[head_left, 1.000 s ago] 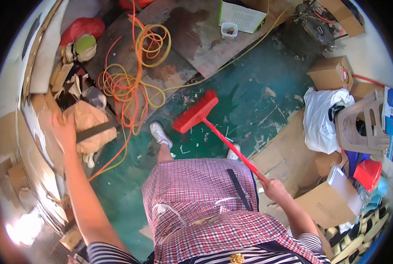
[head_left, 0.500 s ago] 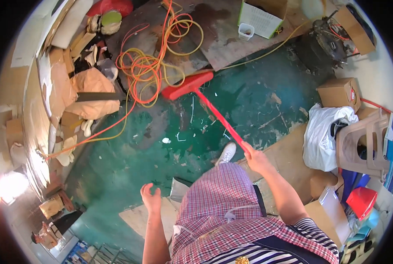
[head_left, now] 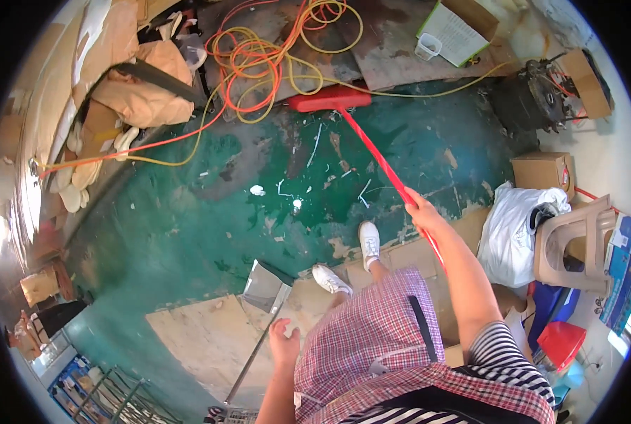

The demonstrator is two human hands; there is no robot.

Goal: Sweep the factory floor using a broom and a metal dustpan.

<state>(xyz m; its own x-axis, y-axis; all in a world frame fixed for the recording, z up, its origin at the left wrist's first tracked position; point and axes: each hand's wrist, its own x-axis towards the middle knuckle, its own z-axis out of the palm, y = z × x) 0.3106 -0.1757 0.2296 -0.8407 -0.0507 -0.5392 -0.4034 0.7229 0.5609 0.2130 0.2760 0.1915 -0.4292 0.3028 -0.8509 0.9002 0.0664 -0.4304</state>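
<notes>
My right hand grips the red handle of a broom. The handle runs away from me to a wide red broom head, which lies on the green floor against the edge of the dark boards. Bent fingers with gaps between them show on my left hand, which holds nothing and hovers beside the long handle of a grey dustpan. The dustpan rests partly on a flattened cardboard sheet. Between broom and dustpan lie white scraps and thin strips.
Tangled orange and yellow hoses lie beyond the broom head. Paper and cardboard pile up at left. Along the right stand a dark machine, a carton, a white bag and a beige plastic stool. My white shoes stand near the cardboard.
The view has shifted, bringing the whole dustpan and both shoes into sight. The broom head has turned more level along the board edge. My left hand has moved right, beside the dustpan's handle.
</notes>
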